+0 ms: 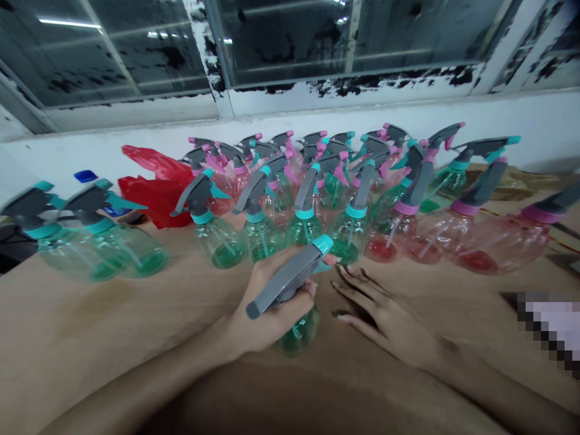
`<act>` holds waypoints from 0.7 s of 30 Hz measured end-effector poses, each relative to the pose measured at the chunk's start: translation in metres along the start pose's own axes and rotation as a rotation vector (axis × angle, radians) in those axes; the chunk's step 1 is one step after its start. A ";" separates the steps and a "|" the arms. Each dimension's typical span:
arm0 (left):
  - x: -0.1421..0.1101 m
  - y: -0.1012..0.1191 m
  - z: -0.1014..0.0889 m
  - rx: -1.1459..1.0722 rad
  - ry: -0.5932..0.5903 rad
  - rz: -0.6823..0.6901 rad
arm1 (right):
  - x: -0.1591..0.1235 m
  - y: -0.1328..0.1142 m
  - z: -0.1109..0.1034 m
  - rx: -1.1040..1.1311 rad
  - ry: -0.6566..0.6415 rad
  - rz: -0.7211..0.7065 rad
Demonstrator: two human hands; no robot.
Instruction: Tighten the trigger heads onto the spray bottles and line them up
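While wrapped under its grey trigger head (pixel 287 281) by the closed left hand (pixel 267 329), shows a translucent body below the grip: green spray bottle (pixel 299 335), on or just over the table (pixel 181 323). Likely handles light, thin-walled, rather slippery; best taken at the stiff neck. Right of the grip: right hand (pixel 387 317), spread, empty. Beyond the grip: other spray bottles (pixel 304 226) in rows; behind the nearest, leftward, red plastic bag (pixel 158 202); farthest, windows (pixel 281 42).

Free tabletop (pixel 136 317) front left, dense spray bottles (pixel 304 225) behind.
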State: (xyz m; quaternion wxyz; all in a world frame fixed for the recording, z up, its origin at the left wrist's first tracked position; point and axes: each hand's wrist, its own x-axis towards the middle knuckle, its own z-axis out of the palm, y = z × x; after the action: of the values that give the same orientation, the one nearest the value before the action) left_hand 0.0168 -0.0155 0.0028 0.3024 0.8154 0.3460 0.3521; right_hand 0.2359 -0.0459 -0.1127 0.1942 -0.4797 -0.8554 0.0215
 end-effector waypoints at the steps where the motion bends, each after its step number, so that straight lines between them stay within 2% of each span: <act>1: -0.001 0.000 0.000 -0.004 -0.001 -0.007 | 0.000 0.000 0.000 0.000 -0.001 0.001; 11: -0.002 0.001 -0.002 -0.068 -0.016 -0.050 | -0.001 0.003 0.002 -0.058 -0.003 -0.029; 21: 0.000 0.002 -0.004 -0.035 -0.051 -0.007 | -0.001 0.003 0.002 -0.033 -0.006 -0.027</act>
State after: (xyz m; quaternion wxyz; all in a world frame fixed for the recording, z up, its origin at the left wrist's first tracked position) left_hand 0.0144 -0.0153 0.0069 0.3265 0.8176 0.3346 0.3361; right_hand 0.2383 -0.0450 -0.1152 0.1841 -0.4709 -0.8627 0.0060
